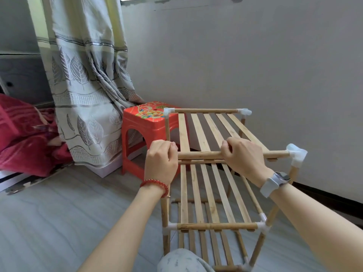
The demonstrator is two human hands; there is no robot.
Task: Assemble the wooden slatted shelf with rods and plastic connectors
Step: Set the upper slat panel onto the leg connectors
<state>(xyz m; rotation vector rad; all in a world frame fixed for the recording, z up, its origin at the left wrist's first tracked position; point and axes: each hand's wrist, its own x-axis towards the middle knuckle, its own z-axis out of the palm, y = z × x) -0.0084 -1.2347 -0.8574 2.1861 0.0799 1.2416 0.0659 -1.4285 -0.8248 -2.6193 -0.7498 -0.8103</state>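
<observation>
A wooden slatted shelf (213, 195) stands on the floor in front of me, with three slatted tiers joined by rods and white plastic connectors. My left hand (161, 160) grips the near left top corner, covering whatever joins it there. My right hand (242, 154) is curled around the top front rod (200, 155) near its middle. That rod runs right into a white corner connector (296, 154). Two more connectors, one (169, 111) at the far left and one (244, 111) at the far right, hold the far top rod. The top slats (214, 128) lie across the frame.
A red plastic stool (145, 130) stands just behind the shelf's far left corner. A patterned curtain (88, 85) hangs to the left of it, and a red blanket (25, 134) lies at the far left. The white wall (255, 55) runs close along the shelf's right side. My knee (182, 261) is at the bottom.
</observation>
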